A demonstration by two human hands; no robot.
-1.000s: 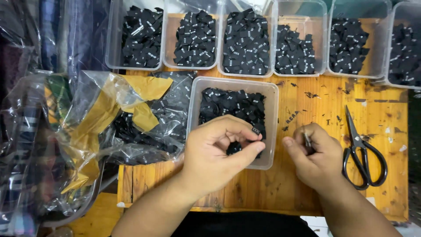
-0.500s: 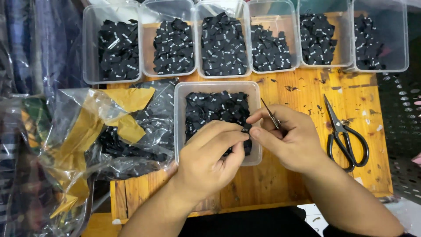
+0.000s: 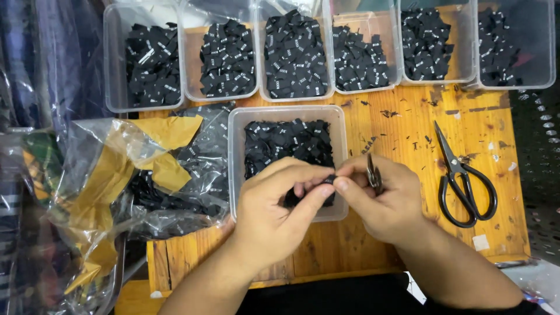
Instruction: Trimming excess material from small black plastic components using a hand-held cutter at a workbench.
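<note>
My left hand [image 3: 279, 210] and my right hand [image 3: 382, 201] meet over the near edge of a clear plastic tub [image 3: 238, 146] filled with small black fabric labels [image 3: 286, 143]. Both hands pinch one small black label [image 3: 328, 180] between their fingertips. My right hand also holds a small metal snipper [image 3: 371, 170], its tips pointing up past the fingers.
A row of several clear tubs [image 3: 289, 55] of black labels lines the far side of the wooden board [image 3: 402, 128]. Black scissors [image 3: 461, 178] lie to the right. A crumpled clear bag with yellow tape [image 3: 134, 169] holds more labels at the left.
My right hand has come left from the board to meet my left hand at the tub's edge. Both now pinch the same label. The view has shifted right and slightly up.
</note>
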